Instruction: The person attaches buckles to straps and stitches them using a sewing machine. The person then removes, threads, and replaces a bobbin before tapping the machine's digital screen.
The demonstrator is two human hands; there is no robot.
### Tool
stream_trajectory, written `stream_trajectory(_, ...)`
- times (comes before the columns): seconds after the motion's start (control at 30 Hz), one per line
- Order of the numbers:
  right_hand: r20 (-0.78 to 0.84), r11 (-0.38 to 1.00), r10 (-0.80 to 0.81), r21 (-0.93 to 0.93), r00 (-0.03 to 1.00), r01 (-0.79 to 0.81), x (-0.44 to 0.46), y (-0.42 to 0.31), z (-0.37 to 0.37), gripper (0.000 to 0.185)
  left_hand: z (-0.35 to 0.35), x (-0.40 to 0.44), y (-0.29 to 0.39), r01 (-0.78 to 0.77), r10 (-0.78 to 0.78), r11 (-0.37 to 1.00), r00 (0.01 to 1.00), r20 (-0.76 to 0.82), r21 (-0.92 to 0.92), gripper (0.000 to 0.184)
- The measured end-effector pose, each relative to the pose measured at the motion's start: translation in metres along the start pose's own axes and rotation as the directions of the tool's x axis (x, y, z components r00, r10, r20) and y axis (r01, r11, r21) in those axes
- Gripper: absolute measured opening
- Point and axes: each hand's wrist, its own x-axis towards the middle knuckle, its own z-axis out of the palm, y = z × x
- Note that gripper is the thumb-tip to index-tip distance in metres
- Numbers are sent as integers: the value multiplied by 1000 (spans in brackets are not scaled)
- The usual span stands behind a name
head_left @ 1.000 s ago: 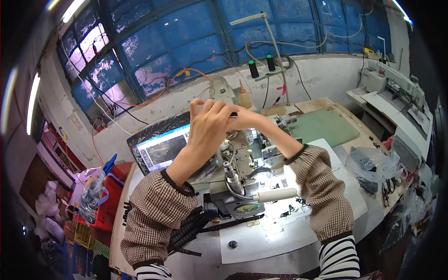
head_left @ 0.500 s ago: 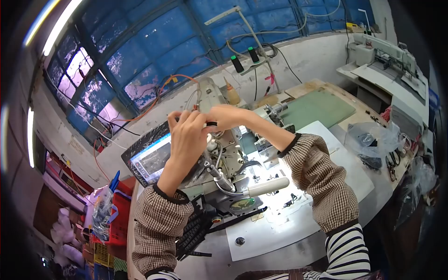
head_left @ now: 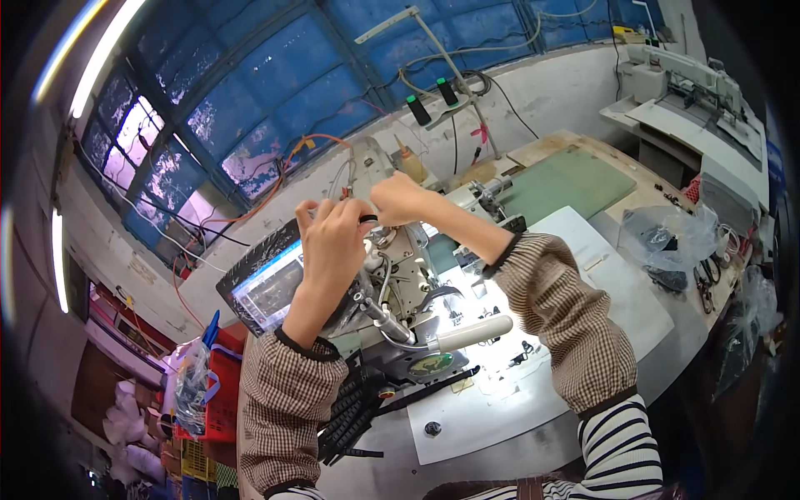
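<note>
Both hands are raised over a sewing machine [head_left: 400, 275], beside a lit screen [head_left: 271, 292]. My left hand [head_left: 332, 246] has its fingers bent and pressed around a small black piece [head_left: 368, 218], which shows at the fingertips. My right hand [head_left: 397, 200] is closed just to the right of it, and its fingertips are hidden, so what it holds cannot be made out. Below the hands are a lamp with a pale handle [head_left: 475, 333] and a bundle of black strips [head_left: 354, 412]. Small black parts [head_left: 523, 353] lie under the bright light.
A white sheet [head_left: 475, 425] carries a small dark round object [head_left: 432, 428]. Farther back are a green mat [head_left: 567, 183], a thread stand [head_left: 454, 67] and a glue bottle [head_left: 410, 162]. Plastic bags [head_left: 671, 237] and scissors [head_left: 707, 283] lie right; a red crate [head_left: 223, 392] stands left.
The view has swung, so the scene sits further left. My hands have come slightly apart at the fingertips, with the black piece showing between them.
</note>
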Motion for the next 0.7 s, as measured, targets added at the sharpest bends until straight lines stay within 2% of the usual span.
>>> stream_trajectory(0.03, 96, 999, 43, -11, 994, -43, -3, -2, -9, 17, -4, -2, 0, 9, -9, 1000, 1000, -8, 7, 15)
stream_trajectory(0.13, -213, 968, -115, 196, 970, 158, 2, 1, 23, 11, -5, -1, 1, 15, -14, 1000, 998, -64, 6, 14)
stream_trajectory(0.17, -244, 984, -111, 110, 963, 141, 1, -2, 22, 11, -1, 0, 0, 13, -12, 999, 999, -35, 42, 13)
stream_trajectory(0.27, -105, 994, -45, -106, 993, 34, -4, -4, 3, 12, 4, -3, 1, 18, -18, 1000, 1000, -5, -19, 14)
stream_trajectory(0.37, 12, 974, -76, 214, 997, 72, -11, 0, -7, 9, -6, -6, 5, 26, -24, 999, 999, -34, 47, 14)
stream_trajectory(0.47, -206, 988, -121, 65, 971, 137, 0, -7, 13, 8, 3, -2, 8, -4, 6, 992, 1000, -17, 129, 14)
stream_trajectory(0.5, -81, 996, -82, -29, 993, 80, 4, -2, 13, 9, 9, -1, 7, -22, 21, 988, 1000, 9, 154, 15)
stream_trajectory(0.6, 51, 999, 16, -50, 999, -13, -9, -3, -11, 6, 8, -2, 6, -30, 26, 988, 999, 32, 153, 16)
stream_trajectory(0.67, 44, 996, -57, 74, 997, 53, -12, -3, -9, 10, -3, -1, 11, 1, -7, 989, 999, 42, 145, 15)
stream_trajectory(0.7, 15, 987, -76, 146, 997, 73, -11, -6, -6, 11, -2, 1, 10, -9, 10, 992, 1000, -10, 128, 12)
